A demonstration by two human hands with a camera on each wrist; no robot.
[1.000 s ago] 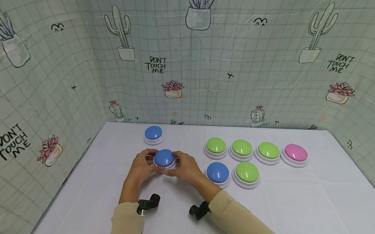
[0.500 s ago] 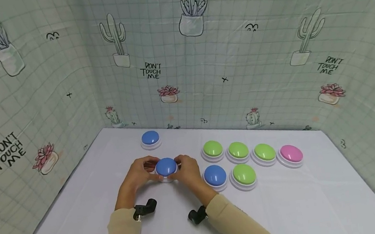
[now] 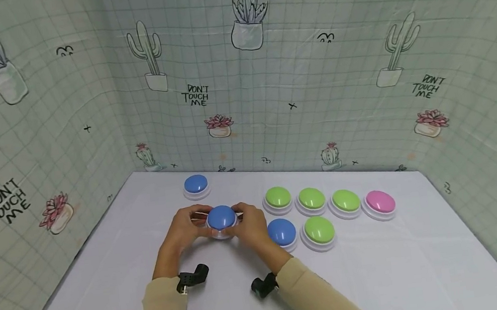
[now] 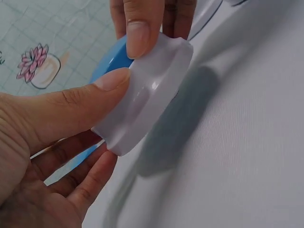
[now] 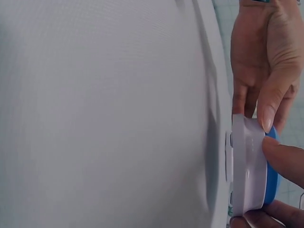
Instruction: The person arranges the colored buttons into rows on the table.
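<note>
Both hands hold one blue push button [image 3: 221, 217] with a white base, its dome facing up. My left hand [image 3: 185, 231] grips its left side and my right hand [image 3: 251, 224] its right side, the thumbs meeting on the near face. In the left wrist view, the white base [image 4: 147, 90] is tilted in the picture, above a shadow on the table. The right wrist view shows small feet under the base [image 5: 241, 164]. Another blue button [image 3: 282, 232] stands just right of my right hand. A further blue button [image 3: 196, 183] stands behind my left hand.
Right of the hands, three green buttons [image 3: 311, 198] and a pink button [image 3: 381, 201] form a row. One more green button [image 3: 319, 229] stands in front of them. Patterned cloth [image 3: 286, 80] walls the white table [image 3: 388, 271] at the back and sides.
The held blue button and both hands have moved a little right and toward me, away from the far blue button. The grip stays the same. The head view has shifted slightly.
</note>
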